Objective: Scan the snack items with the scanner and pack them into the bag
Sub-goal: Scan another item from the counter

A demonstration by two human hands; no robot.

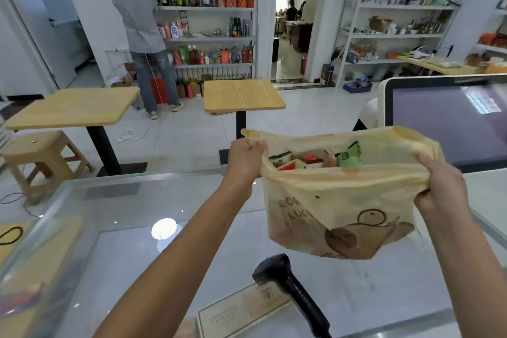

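Well, the thin, tan, translucent plastic bag [340,200] with its brown printed drawing is up in the air over the glass-topped counter [131,200], toward its right side, stretched wide between two fists. The left hand [245,158] is closed tight on the bag's left rim, and the right hand [439,186] is clenched round a bunched-up gather of the right rim. Inside, through the open mouth, sit the snack packets [315,159], green, white and red ones, lying loose near the bottom.

The black handheld scanner [290,291] lies unheld near the counter's near edge, just below the hanging bag, beside a pale printed card [238,313]. No unpacked snack shows on the counter, so I'd judge the packing is about finished.

What worries me is the film itself. It looks flimsy, and pulled this taut it could split at the rim where the fists pinch it, or slip through either grip and tip the packets out. If the bag comes down carelessly, its sagging bottom could knock the scanner toward the near edge. The dark touchscreen monitor [450,123] stands close behind the right hand; a swing that way could clip it.
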